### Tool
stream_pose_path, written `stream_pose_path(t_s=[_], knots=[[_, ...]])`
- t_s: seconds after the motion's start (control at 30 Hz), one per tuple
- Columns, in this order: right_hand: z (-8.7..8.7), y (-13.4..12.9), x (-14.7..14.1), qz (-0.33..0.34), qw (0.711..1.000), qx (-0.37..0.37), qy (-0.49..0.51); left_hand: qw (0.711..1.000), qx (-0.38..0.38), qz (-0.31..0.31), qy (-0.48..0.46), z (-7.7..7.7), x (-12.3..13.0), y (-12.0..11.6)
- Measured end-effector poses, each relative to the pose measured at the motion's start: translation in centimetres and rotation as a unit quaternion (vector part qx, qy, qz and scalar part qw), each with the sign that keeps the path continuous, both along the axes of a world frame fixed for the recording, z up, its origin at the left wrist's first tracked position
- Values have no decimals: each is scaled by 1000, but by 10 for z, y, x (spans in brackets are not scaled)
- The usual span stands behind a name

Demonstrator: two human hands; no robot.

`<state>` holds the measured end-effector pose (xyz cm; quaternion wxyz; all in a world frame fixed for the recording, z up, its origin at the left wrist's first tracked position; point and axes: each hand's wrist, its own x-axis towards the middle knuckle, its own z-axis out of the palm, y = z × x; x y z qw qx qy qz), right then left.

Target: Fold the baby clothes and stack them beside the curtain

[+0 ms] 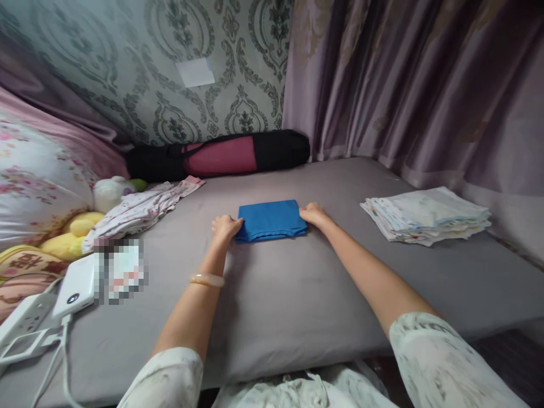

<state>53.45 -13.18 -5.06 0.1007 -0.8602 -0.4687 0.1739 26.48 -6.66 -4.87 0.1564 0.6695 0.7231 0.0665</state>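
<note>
A blue cloth (pixel 270 220), folded into a flat rectangle, lies on the grey bed sheet (pixel 289 294) in front of me. My left hand (pixel 227 226) grips its left edge, the fingers closed with the thumb against the fabric. At the opposite side my right hand (pixel 312 214) pinches the right edge of the same cloth. The layers of the fold show along the near edge. A pale bangle (pixel 207 280) circles my left forearm.
To the right sits a stack of folded white patterned cloths (pixel 427 215). Crumpled patterned clothing (pixel 138 212) and plush toys lie left, near a power bank (pixel 76 286), cables and a power strip (pixel 29 314). A black and red long bag (pixel 221 154) rests along the wall.
</note>
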Motion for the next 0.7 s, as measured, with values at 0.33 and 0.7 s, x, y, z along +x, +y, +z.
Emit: stream_pose_path(t_s=[0.33,0.7], knots=[[-4,5,-26,-12,996,48,74,997,-21,16,-71,6,16,1],[11,-6,-31,-64,955,119,265,936,-81,111,-323,11,7,16]])
